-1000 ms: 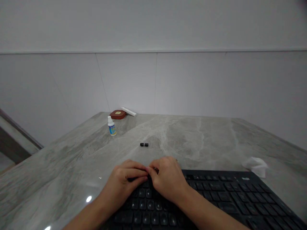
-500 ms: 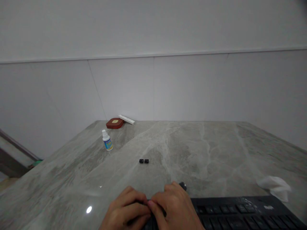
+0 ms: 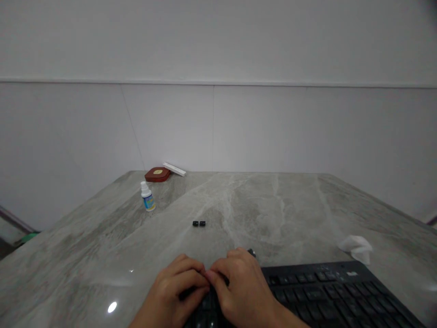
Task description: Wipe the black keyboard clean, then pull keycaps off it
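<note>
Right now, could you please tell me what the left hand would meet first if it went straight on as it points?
The left hand would likely meet the right hand first: their fingertips seem to touch over the keyboard, though depth there is hard to judge.

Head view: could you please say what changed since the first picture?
The camera shifted, so everything sits lower in frame and less keyboard shows. Left hand and right hand stay close together over it; bottle and two small black pieces look unmoved.

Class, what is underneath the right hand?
The keyboard runs beneath the right hand; keys show on either side. Whatever lies directly under that hand is covered.
</note>
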`<state>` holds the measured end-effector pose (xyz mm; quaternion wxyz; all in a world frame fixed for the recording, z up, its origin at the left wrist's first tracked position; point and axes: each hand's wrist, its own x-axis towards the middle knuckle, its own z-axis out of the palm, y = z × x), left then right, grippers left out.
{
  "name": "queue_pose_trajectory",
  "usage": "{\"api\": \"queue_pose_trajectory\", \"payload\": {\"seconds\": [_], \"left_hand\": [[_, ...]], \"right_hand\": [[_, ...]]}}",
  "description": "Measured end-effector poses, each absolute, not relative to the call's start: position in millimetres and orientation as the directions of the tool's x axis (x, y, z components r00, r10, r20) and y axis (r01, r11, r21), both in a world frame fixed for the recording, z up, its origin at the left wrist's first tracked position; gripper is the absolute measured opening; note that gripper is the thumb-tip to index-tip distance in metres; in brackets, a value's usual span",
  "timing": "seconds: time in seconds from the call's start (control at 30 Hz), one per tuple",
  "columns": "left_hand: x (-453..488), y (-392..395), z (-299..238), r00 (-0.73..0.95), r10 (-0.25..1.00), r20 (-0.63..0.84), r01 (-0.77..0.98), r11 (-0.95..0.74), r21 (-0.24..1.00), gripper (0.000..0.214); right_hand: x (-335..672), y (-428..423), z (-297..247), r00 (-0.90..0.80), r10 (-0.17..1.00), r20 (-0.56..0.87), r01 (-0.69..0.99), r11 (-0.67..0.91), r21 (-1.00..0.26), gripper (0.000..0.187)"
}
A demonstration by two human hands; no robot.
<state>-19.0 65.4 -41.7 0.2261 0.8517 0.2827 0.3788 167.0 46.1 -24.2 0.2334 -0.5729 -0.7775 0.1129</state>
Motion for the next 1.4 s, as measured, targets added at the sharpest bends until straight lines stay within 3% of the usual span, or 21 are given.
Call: {"api": "queue_pose_trajectory", "payload": {"seconds": [0.1,0.37,0.6,0.93,1.4], "left_hand": [[-18.9,62.3,-37.5,0.542,0.72,0.434,0.356,-0.664,0.658,0.014],[-19.1,62.7,-26.0,0.558,0.757,0.341,0.388,-0.601,0.699,0.012],[-19.0,64.5,-28.3,0.564,0.738,0.369,0.355,-0.621,0.699,0.011],[-20.4,65.7,-30.4,0.561,0.73,0.391,0.333,-0.631,0.7,0.012],[-21.7,66.1,-32.3,0.551,0.732,0.401,0.353,-0.64,0.683,0.012]], "right_hand": [[167.4,46.8,-22.2,-0.239,0.94,0.242,0.839,0.326,-0.436,0.024],[167.2,48.6,-13.1,-0.242,0.938,0.25,0.843,0.33,-0.424,0.024],[175.4,48.9,-12.7,-0.396,0.88,0.263,0.792,0.473,-0.386,0.026],[177.3,53.5,-7.1,-0.435,0.874,0.219,0.732,0.484,-0.48,0.026],[174.4,53.9,-5.9,-0.404,0.893,0.199,0.752,0.448,-0.484,0.026]]}}
